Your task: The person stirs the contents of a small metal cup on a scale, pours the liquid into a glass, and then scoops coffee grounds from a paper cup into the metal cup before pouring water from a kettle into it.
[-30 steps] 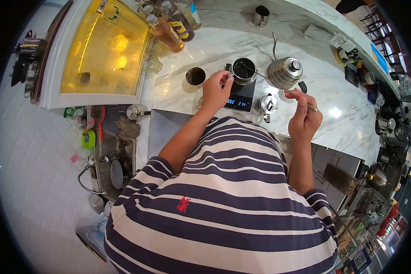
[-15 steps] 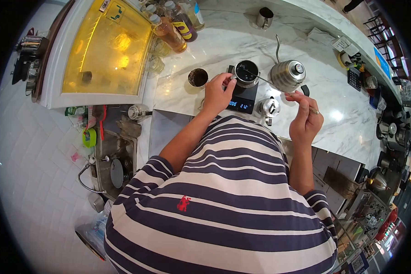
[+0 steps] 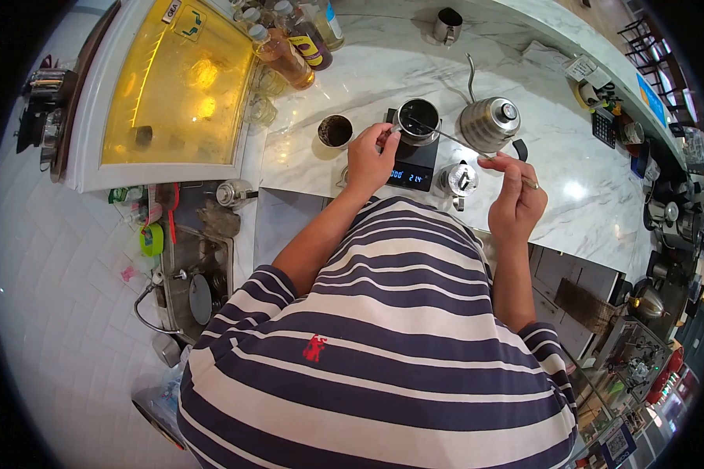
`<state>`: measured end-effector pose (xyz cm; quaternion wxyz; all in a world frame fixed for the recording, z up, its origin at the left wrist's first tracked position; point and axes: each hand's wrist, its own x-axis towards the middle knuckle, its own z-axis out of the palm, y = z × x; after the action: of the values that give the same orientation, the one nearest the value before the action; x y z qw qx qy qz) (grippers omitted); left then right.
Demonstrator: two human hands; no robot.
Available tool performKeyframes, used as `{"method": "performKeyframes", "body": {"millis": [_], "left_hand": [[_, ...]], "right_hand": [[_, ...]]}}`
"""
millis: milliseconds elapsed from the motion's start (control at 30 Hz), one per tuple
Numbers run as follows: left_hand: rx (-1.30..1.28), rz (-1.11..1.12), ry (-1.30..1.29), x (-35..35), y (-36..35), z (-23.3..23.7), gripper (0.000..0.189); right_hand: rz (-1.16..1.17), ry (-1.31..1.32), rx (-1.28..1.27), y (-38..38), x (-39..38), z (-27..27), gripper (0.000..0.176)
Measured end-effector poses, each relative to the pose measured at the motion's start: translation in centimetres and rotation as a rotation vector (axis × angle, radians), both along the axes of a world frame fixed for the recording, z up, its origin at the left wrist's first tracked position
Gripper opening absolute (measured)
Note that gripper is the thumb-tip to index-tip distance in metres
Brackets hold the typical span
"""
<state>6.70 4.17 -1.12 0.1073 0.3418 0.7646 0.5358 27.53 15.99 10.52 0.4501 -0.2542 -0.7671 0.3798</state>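
Observation:
On a black digital scale [image 3: 411, 173] stands a metal cup [image 3: 418, 122] with dark liquid inside. My left hand [image 3: 372, 159] pinches the cup's near left side, probably its handle, which the fingers mostly hide. From the right, my right hand [image 3: 516, 194] holds a long thin spoon [image 3: 463, 145] whose far end dips into the cup. A steel gooseneck kettle [image 3: 489, 123] is just beyond the right hand. Between the scale and that hand sits a small metal pot [image 3: 459, 180]. A cup with dark grounds [image 3: 335, 131] lies left of my left hand.
Bottles [image 3: 283, 59] and glasses [image 3: 263, 110] line the back left beside a yellow-lit cabinet [image 3: 181, 94]. A metal pitcher [image 3: 447, 26] stands at the back. A sink [image 3: 204, 291] is at the lower left. A calculator [image 3: 603, 129] lies at the right.
The whole view has shifted slightly. Both hands keep their hold, and the spoon is still in the cup. My right hand is slightly lower and further left in view.

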Motion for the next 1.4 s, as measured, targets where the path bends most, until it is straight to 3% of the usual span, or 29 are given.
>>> {"method": "performKeyframes", "body": {"millis": [100, 500, 633, 733, 967, 1400], "left_hand": [[-0.010, -0.003, 0.012, -0.1, 0.0, 0.1, 0.022], [-0.023, -0.031, -0.047, -0.3, 0.0, -0.3, 0.025], [-0.035, -0.033, -0.084, -0.4, 0.0, -0.4, 0.025], [-0.030, -0.029, -0.122, -0.3, 0.0, -0.2, 0.026], [-0.022, -0.046, -0.140, -0.5, -0.1, 0.3, 0.024], [-0.011, -0.048, -0.219, -0.8, 0.1, 0.7, 0.022]], "right_hand": [[-0.027, -0.001, -0.075, 0.1, -0.4, 0.0, 0.029], [-0.007, -0.018, 0.030, 0.0, 0.2, 0.0, 0.027], [-0.028, -0.065, -0.155, 0.0, -0.2, 0.5, 0.032], [-0.066, 0.028, -0.044, 0.9, -0.1, -0.2, 0.028], [-0.036, -0.019, 0.010, 0.1, 0.2, 0.0, 0.029], [-0.045, -0.051, -0.034, 0.4, 0.8, 0.5, 0.029]]}}
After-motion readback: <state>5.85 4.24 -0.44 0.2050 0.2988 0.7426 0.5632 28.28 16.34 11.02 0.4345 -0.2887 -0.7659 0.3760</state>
